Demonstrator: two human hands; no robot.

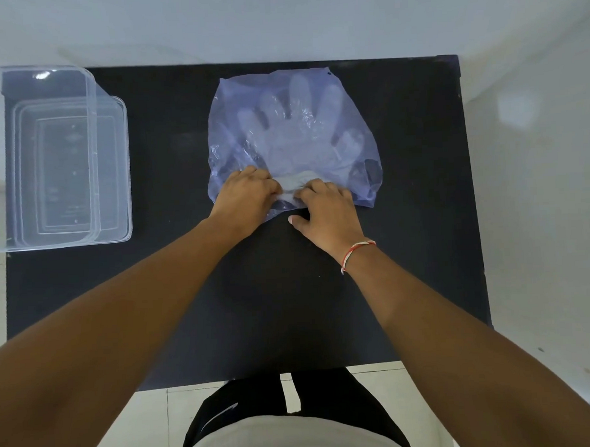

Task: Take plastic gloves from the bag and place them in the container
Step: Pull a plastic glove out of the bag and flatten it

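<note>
No legible text — container (71, 172) embossing too faint to read.

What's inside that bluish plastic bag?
Clear plastic gloves, their fingers spread toward the far end, show through the bag. How many are stacked cannot be told; both hands cover the near opening.

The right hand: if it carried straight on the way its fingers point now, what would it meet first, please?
Probably the plastic gloves inside the bag; the right hand already rests at its near edge, fingers pointing into it.
</note>
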